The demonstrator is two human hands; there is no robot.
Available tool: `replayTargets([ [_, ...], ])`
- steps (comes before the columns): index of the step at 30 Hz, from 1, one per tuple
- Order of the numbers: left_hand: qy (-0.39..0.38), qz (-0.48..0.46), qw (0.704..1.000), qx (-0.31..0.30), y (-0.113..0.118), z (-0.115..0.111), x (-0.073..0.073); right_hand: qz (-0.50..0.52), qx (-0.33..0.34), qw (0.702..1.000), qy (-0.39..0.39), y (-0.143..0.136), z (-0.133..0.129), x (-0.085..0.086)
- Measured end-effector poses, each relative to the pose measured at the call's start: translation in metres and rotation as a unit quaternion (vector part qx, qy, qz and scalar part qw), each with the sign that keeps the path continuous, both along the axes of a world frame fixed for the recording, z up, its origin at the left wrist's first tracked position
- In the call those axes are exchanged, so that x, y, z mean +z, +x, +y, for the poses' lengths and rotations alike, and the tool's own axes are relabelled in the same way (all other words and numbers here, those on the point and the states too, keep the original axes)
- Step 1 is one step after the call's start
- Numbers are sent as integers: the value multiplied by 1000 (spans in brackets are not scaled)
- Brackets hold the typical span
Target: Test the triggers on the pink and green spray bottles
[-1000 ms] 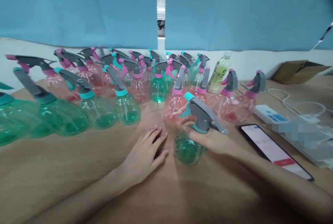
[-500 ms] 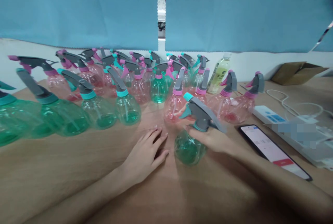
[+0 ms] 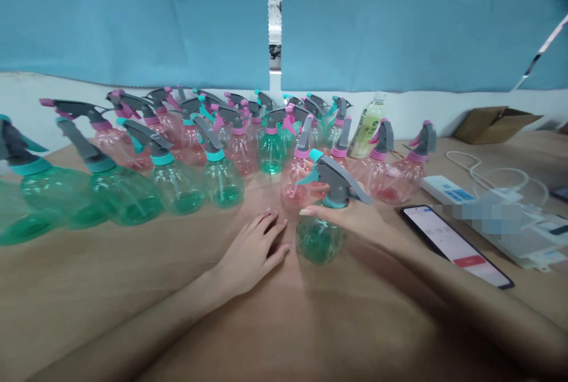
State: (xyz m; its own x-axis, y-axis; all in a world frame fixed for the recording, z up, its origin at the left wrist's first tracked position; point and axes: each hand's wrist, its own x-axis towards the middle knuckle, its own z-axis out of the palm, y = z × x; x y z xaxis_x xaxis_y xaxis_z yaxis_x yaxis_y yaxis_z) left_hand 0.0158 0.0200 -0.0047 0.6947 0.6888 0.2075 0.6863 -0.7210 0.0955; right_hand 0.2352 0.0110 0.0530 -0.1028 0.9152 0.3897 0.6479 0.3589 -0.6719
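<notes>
A green spray bottle (image 3: 320, 243) with a grey and teal trigger head stands upright or nearly so on the table in front of me. My right hand (image 3: 355, 216) is around its neck, the thumb straight across the front and the fingers partly hidden behind the spray head. To its left, my left hand (image 3: 251, 252) lies palm down on the tabletop, fingers spread and holding nothing. Just behind the held bottle is a pink spray bottle (image 3: 293, 178). A clear green spray bottle (image 3: 224, 184) stands beyond my left hand.
Several green spray bottles line the left side, such as one green bottle (image 3: 126, 196). More pink and green ones crowd the back. At right lie a phone (image 3: 457, 246), a white power strip (image 3: 448, 190), cables and a cardboard box (image 3: 497, 125). A labelled drink bottle (image 3: 368, 125) stands behind.
The held spray bottle has moved slightly away from me. My right thumb has straightened across its front. My left hand stays on the table, and the whole view has shifted a little.
</notes>
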Motion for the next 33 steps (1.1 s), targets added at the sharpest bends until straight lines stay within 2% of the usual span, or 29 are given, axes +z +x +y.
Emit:
replayTargets([
  [4, 14, -7, 1000, -10, -2, 1, -2, -33, -17, 999, 1, 3, -5, 7],
  [9, 28, -6, 999, -17, -11, 2, -3, -73, 38, 997, 12, 11, -16, 12],
  [15, 34, -12, 999, -23, -34, 1, -3, -163, -26, 986, -25, 23, -27, 13],
  [18, 31, -14, 999, -18, -51, -1, -1, -182, -23, 983, -15, 17, -25, 19],
  [22, 13, -12, 1000, 8, -79, -8, 3, -165, -19, 986, 9, -10, -9, 22],
  [26, 9, -16, 999, 28, -100, -14, 6, -166, -20, 986, 17, -43, 20, 20],
  [33, 4, -22, 999, 33, -108, -17, 5, -184, -82, 979, 41, -74, 71, 12],
])
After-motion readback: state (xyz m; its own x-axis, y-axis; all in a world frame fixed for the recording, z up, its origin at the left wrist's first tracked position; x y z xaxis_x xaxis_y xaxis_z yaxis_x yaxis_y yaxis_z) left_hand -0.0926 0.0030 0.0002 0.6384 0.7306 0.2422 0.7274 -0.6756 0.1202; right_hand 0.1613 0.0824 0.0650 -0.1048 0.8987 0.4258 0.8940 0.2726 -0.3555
